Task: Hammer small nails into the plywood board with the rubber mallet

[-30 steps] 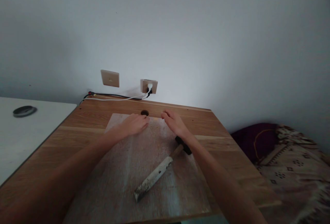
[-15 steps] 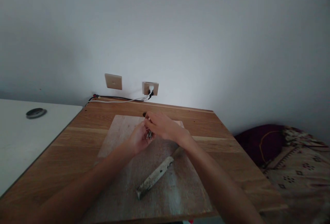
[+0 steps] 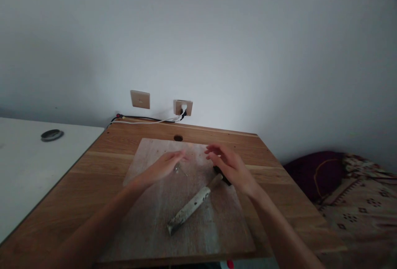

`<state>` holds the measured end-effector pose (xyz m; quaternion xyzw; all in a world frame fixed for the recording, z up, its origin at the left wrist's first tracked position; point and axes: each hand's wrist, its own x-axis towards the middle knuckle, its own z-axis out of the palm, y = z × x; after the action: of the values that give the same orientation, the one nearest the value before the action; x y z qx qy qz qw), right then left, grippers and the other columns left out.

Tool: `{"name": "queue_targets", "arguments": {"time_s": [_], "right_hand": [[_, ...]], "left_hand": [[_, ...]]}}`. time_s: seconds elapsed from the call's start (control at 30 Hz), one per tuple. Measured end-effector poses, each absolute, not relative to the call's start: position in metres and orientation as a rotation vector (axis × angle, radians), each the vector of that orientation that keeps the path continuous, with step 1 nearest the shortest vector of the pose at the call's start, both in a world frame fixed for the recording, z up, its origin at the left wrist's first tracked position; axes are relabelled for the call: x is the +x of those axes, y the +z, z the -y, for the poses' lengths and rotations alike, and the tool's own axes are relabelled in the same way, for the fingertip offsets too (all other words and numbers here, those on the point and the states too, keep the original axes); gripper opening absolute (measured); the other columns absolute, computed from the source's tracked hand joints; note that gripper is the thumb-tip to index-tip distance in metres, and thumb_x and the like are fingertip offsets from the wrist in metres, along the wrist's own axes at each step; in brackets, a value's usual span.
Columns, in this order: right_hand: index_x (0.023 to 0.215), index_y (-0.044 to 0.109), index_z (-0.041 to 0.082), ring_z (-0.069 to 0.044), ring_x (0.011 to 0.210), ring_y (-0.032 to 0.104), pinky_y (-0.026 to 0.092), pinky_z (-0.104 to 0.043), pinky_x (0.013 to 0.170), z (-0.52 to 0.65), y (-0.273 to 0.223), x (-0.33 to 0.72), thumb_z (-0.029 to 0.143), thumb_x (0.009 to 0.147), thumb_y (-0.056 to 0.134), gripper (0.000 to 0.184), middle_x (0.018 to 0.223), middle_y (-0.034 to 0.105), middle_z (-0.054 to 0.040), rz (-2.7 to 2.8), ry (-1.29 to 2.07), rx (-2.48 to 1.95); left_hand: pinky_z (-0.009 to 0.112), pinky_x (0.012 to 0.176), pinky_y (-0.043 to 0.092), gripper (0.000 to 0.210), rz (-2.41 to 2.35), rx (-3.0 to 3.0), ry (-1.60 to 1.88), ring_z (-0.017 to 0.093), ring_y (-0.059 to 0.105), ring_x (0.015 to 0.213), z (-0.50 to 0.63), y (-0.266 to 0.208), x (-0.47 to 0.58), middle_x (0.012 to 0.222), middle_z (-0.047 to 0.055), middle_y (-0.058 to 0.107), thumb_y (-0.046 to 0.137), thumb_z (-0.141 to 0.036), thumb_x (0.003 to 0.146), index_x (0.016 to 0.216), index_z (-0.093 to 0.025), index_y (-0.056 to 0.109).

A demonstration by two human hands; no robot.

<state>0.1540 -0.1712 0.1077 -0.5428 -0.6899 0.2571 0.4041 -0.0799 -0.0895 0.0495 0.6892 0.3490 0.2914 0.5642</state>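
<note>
My left hand [image 3: 164, 165] is over the middle of the wooden board [image 3: 149, 219], its fingertips smeared by motion. Thin shiny nails [image 3: 181, 171] stick out below its fingers, seemingly held in the curled lower part of the hand. Apart from it, my right hand [image 3: 228, 163] hovers with bent, spread fingers and nothing visible in them. Just below the right hand lies a hammer [image 3: 194, 203], its black head partly hidden by that hand and its white-smeared handle pointing toward me. Several small dark spots dot the far part of the board.
The board rests on a brown wooden table [image 3: 93, 170] with a round hole [image 3: 178, 138] near the back. Cables [image 3: 139, 120] run along the wall to a socket [image 3: 183, 108]. A white table [image 3: 25, 165] with a dark round dish [image 3: 52, 135] adjoins on the left; patterned fabric [image 3: 362, 211] lies right.
My hands were together over the far part of the board and have come apart. The right moved right and opened near the hammer head; the left dropped slightly with the nails.
</note>
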Motion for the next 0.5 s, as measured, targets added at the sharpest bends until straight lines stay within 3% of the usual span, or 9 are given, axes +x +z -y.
{"name": "queue_targets", "arguments": {"time_s": [0.13,0.23,0.33,0.43,0.5], "right_hand": [[0.111,0.069,0.022,-0.025,0.098,0.075,0.060,-0.038,0.083,0.217,0.074,0.181,0.050,0.098,0.058,0.033,0.110,0.077,-0.0109,1.510,0.578,-1.533],[0.118,0.069,0.024,-0.027,0.105,0.074,0.062,-0.042,0.088,0.257,0.045,0.194,0.051,0.101,0.054,0.036,0.119,0.075,-0.0112,1.449,0.456,-1.704],[0.126,0.067,0.024,-0.032,0.126,0.066,0.054,-0.054,0.108,0.289,0.014,0.207,0.051,0.101,0.051,0.040,0.132,0.071,-0.0125,1.496,0.178,-1.825],[0.140,0.061,0.021,-0.035,0.141,0.055,0.048,-0.058,0.115,0.307,-0.018,0.216,0.053,0.101,0.049,0.051,0.147,0.062,-0.0149,1.538,0.079,-1.894],[0.144,0.059,0.019,-0.035,0.146,0.050,0.047,-0.058,0.117,0.311,-0.033,0.217,0.053,0.102,0.047,0.056,0.153,0.058,-0.0155,1.586,0.125,-1.922]], "left_hand": [[0.051,0.116,0.039,0.040,-0.991,2.315,0.523,0.030,0.061,0.128,0.112,0.060,-0.110,0.126,0.011,0.074,0.046,-0.050,0.103,0.112,-0.022,0.073],[0.058,0.118,0.036,0.034,-1.258,2.591,0.596,0.033,0.057,0.134,0.140,0.059,-0.129,0.132,0.013,0.071,0.048,-0.041,0.104,0.123,-0.022,0.069],[0.052,0.107,0.049,0.031,-1.403,2.706,0.734,0.031,0.065,0.120,0.174,0.047,-0.147,0.124,0.012,0.073,0.046,-0.034,0.105,0.120,-0.020,0.070],[0.043,0.093,0.056,0.031,-1.401,2.801,0.813,0.025,0.071,0.095,0.204,0.027,-0.166,0.101,0.008,0.077,0.041,-0.028,0.106,0.106,-0.021,0.072],[0.040,0.093,0.056,0.033,-1.397,2.858,0.842,0.024,0.072,0.094,0.218,0.013,-0.177,0.099,0.007,0.078,0.040,-0.028,0.107,0.108,-0.021,0.072]]}}
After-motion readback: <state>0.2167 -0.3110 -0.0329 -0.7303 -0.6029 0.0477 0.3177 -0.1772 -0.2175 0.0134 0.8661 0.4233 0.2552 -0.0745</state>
